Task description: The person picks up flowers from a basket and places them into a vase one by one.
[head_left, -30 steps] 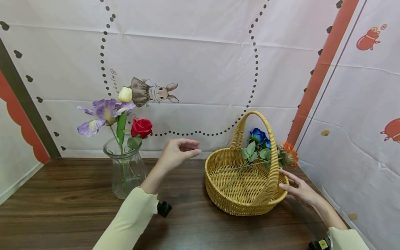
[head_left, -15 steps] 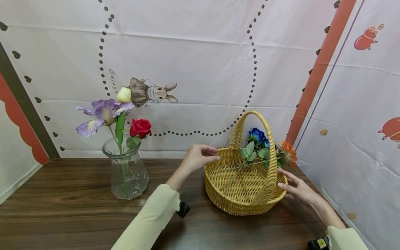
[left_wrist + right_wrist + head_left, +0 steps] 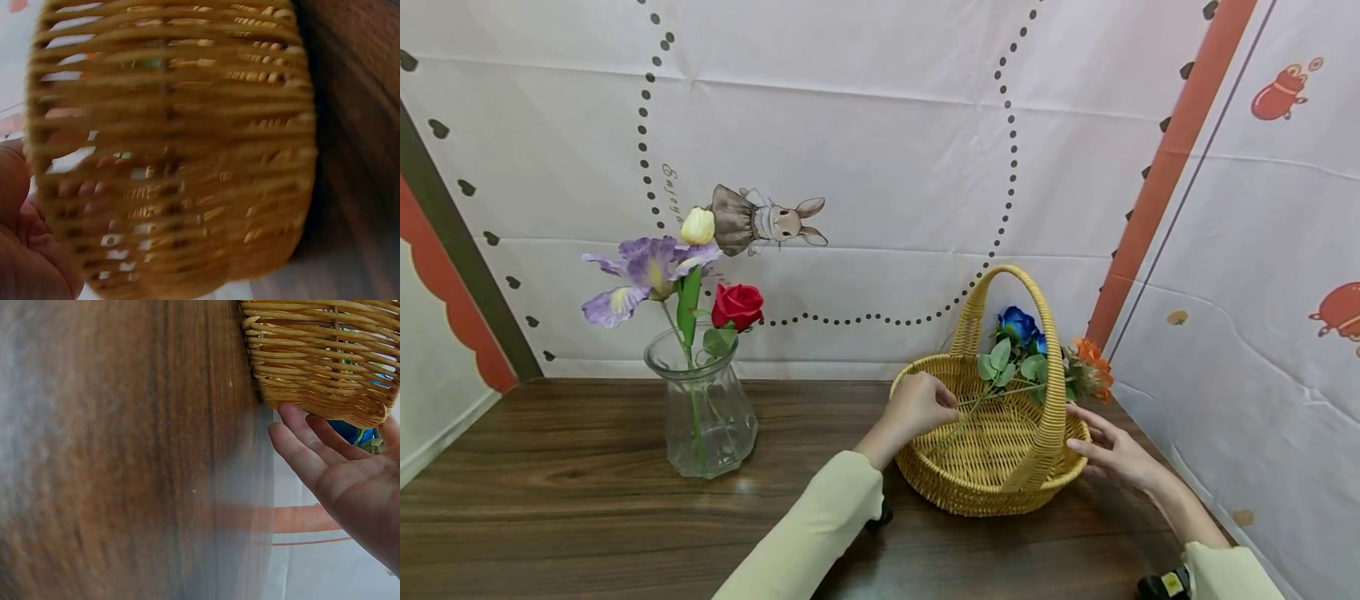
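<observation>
In the head view my left hand reaches over the left rim of a yellow wicker basket. Its bent fingertips are at the thin green stems inside; whether they pinch one is hidden. Through the weave in the left wrist view, parts of the fingers show behind the blurred basket wall. My right hand touches the basket's right side, fingers extended along it and thumb at the rim, as the right wrist view also shows. Blue flowers with green leaves and an orange flower lean on the basket's back right.
Left on the brown wooden table stands a clear glass vase. It holds a purple iris, a pale yellow tulip and a red rose. A printed cloth hangs behind the table and along its sides.
My left hand has moved right, from beside the vase to inside the basket's left rim, and dropped lower. The right hand and the basket have stayed in place.
</observation>
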Available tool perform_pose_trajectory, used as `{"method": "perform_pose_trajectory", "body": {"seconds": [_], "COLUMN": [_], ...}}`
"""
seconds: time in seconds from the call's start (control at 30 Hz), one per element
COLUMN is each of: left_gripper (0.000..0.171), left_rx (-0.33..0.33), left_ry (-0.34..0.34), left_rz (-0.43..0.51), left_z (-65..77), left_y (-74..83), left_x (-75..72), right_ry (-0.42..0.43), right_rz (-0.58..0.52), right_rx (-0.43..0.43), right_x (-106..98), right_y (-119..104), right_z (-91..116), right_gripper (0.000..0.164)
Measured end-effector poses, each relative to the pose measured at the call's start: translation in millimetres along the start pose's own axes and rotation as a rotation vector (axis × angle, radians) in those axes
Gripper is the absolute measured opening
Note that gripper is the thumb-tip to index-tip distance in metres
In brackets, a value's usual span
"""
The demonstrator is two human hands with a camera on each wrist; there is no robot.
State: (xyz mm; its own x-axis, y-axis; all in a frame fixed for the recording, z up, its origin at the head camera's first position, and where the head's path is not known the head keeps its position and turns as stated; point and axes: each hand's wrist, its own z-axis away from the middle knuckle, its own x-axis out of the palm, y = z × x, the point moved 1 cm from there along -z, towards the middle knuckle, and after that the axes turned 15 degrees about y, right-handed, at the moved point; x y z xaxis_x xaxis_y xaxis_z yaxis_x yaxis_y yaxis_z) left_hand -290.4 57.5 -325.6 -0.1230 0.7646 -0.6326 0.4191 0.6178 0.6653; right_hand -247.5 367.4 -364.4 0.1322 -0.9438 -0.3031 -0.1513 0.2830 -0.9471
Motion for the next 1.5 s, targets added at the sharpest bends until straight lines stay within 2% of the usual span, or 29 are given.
{"method": "perform_pose_trajectory", "body": {"seconds": [0.1, 0.3, 0.5, 0.67, 0.77, 0.93, 1.1, 1.3, 1.4, 1.5], "left_gripper": [0.007, 0.028, 0.049, 0.049, 0.048, 0.049, 0.049, 0.046, 0.044, 0.037], "left_rx": [0.019, 0.044, 0.041, 0.026, 0.014, 0.034, 0.086, 0.171, 0.179, 0.195], "left_ry": [-0.014, -0.035, -0.073, -0.086, -0.08, -0.031, 0.035, 0.123, 0.137, 0.185], "left_rz": [-0.066, -0.163, -0.21, -0.292, -0.308, -0.239, -0.179, -0.179, -0.186, -0.211], "left_z": [1.0, 0.9, 4.0, 6.6, 6.4, 6.4, 7.4, 6.3, 5.2, 5.0], "left_y": [1.6, 4.3, 6.4, 8.3, 8.4, 8.7, 11.4, 22.8, 29.6, 35.0], "left_x": [8.8, 20.1, 30.8, 37.3, 38.6, 36.9, 34.9, 28.3, 21.9, 15.1], "right_ry": [0.003, 0.001, -0.004, 0.002, 0.001, 0.001, 0.007, 0.008, 0.008, 0.005], "right_rz": [0.004, -0.007, -0.007, 0.001, 0.0, -0.007, -0.005, -0.001, -0.004, -0.008], "right_rx": [0.002, -0.007, -0.005, -0.004, -0.006, -0.001, 0.007, 0.008, 0.01, 0.009], "right_x": [0, 0, 0, 1, 1, 1, 1, 1, 0, 0], "right_y": [1, 1, 1, 1, 0, -1, 0, 2, 2, 3], "right_z": [0, 0, 0, 0, 0, 0, 1, 0, 0, 0], "right_gripper": [0.05, 0.049, 0.049, 0.049, 0.049, 0.048, 0.048, 0.049, 0.049, 0.049]}}
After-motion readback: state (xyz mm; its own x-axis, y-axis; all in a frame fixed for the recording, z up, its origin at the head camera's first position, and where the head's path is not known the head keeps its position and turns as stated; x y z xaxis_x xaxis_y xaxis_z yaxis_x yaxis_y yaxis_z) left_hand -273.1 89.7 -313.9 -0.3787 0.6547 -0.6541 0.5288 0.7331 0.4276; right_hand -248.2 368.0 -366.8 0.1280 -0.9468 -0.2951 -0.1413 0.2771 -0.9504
